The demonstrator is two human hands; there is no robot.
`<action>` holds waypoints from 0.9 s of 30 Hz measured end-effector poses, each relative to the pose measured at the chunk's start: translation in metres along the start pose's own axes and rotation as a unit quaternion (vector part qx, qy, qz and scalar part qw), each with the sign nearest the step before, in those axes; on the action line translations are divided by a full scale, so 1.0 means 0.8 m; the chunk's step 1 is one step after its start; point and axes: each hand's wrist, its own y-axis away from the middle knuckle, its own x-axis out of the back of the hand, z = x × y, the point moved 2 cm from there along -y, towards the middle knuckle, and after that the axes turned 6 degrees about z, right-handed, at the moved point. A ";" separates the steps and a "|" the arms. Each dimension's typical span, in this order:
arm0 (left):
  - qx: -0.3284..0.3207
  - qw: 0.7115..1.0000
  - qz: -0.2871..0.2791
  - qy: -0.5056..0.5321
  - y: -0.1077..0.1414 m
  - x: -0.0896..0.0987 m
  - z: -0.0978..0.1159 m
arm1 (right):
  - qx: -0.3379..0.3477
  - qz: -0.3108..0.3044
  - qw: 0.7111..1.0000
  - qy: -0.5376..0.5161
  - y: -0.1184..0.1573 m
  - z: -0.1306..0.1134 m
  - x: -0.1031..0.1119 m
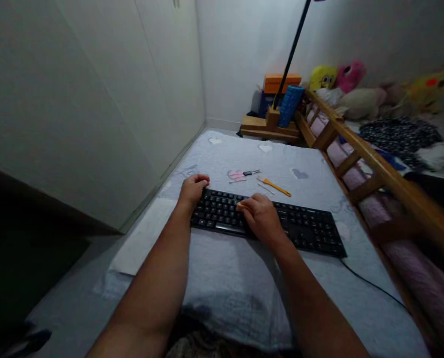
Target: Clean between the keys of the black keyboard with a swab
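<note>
A black keyboard (304,226) lies at a slight slant across the pale cloth-covered surface. My left hand (194,190) is closed at the keyboard's far left corner, its fingers curled against the edge. Over the middle keys, my right hand (261,214) pinches a small tan piece (240,206), whose kind I cannot make out. Beyond the keyboard lie a pink tool with a dark band and a metal tip (248,173) and a yellow-orange stick (277,187). Thin pale sticks (266,189) rest beside them.
A white sheet (145,236) lies left of the keyboard. The keyboard's cable (375,286) trails to the right. A wooden rail (386,164) borders the right side, and pale cabinet doors (132,99) the left. A black pole (292,49) rises from a wooden base (270,127) behind.
</note>
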 end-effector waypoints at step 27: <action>0.012 1.000 0.010 0.007 -0.004 -0.002 -0.003 | 0.039 -0.109 0.990 -0.077 0.013 -0.003 -0.002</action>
